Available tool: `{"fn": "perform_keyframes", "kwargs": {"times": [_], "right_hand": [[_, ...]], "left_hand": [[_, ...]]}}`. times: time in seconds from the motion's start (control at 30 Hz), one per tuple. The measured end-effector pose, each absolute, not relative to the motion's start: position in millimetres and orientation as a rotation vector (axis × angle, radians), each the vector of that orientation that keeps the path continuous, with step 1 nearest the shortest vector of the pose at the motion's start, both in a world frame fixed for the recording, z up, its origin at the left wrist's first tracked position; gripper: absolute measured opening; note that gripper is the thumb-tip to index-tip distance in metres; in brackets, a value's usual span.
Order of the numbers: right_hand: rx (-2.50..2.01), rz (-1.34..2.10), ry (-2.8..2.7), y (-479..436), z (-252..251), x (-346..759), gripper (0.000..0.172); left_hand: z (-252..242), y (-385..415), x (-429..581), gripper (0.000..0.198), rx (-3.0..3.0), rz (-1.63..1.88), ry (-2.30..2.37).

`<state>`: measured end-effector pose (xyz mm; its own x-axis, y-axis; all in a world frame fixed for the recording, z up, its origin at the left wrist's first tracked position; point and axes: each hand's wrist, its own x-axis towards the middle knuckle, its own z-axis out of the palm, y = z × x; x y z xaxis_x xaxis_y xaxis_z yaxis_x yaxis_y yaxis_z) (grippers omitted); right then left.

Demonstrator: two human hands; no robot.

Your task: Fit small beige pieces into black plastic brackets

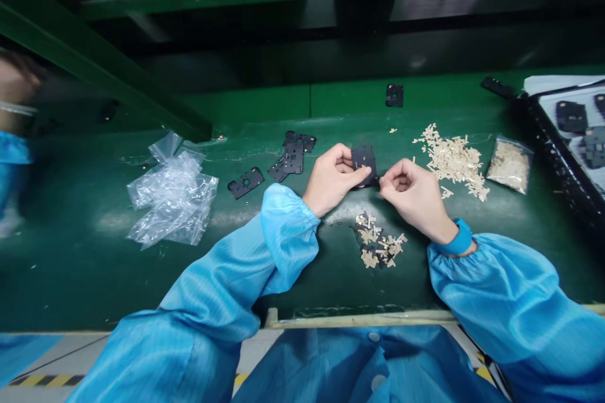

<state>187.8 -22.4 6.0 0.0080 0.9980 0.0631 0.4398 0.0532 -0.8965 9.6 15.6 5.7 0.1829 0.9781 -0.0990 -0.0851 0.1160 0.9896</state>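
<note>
My left hand (333,177) grips a flat black plastic plate (363,156) with small holes, its thumb lying across the face. At the plate's right edge, my right hand (412,192) has thumb and forefinger pinched together; whatever is between the fingertips is too small to name. Below my hands lies a small heap of cream and black scraps (378,242). To the right is a larger pile of small cream pieces (454,160). Several similar black plates (293,156) lie left of my left hand, one overlapping another.
Clear plastic bags (174,195) are heaped at the left. A filled zip bag (510,164) lies right of the cream pile. A black-rimmed tray (558,145) with black parts stands at the far right. A green post (142,82) rises at left; a co-worker's sleeve (14,150) shows beyond.
</note>
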Motion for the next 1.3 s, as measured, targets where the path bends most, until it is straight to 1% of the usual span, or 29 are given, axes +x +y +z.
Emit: {"fn": "perform_keyframes", "kwargs": {"times": [0.2,0.33,0.5,0.7,1.03,1.3], "right_hand": [[-1.504,0.869,-1.58,-22.9,4.7,188.6,0.012],[-1.496,0.871,-1.609,-23.2,5.1,188.2,0.012],[-1.496,0.929,-1.6,-22.6,7.1,188.2,0.01],[-1.485,1.024,-1.524,-20.7,5.6,189.7,0.006],[-1.52,1.068,-1.484,-18.4,6.7,191.5,0.009],[-1.513,1.098,-1.469,-16.9,7.2,191.5,0.008]], "left_hand": [[8.3,14.7,9.6,0.035,1.186,1.03,1.078],[9.9,13.7,9.9,0.034,1.198,1.023,1.078],[9.7,13.7,9.9,0.03,1.177,1.035,1.057],[7.6,15.0,10.3,0.033,1.125,1.055,1.013],[8.5,16.0,9.9,0.033,1.086,1.058,0.977],[8.3,16.5,8.9,0.035,1.045,1.035,0.954]]}}
